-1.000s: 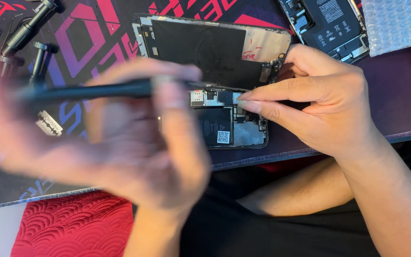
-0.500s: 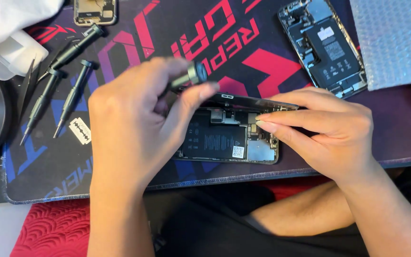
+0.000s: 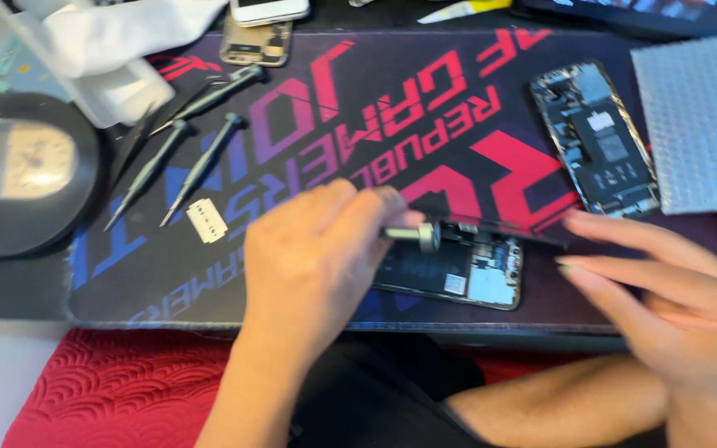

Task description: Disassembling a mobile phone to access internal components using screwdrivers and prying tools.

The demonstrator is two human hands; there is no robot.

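The left hand [image 3: 313,249] is curled tight around a slim screwdriver [image 3: 412,235], whose knurled metal cap shows past the fingertips, just over the opened phone [image 3: 458,270]. That phone lies near the front edge of the desk mat [image 3: 309,116], about midway along it, its glossy black screen panel lifted along the far side and small metal shields and a dark battery showing inside. The right hand [image 3: 665,290] hovers at the phone's right end with fingers spread and straight, gripping nothing; it is blurred. The mat is a dark rubbery sheet with bold red and purple lettering. Toward its left edge lie three thin dark screwdrivers [image 3: 184,158] and a small flat razor blade [image 3: 207,221]. Near the right edge rests a second opened phone [image 3: 599,141] beside a silvery bubble-wrap pouch [image 3: 699,116].
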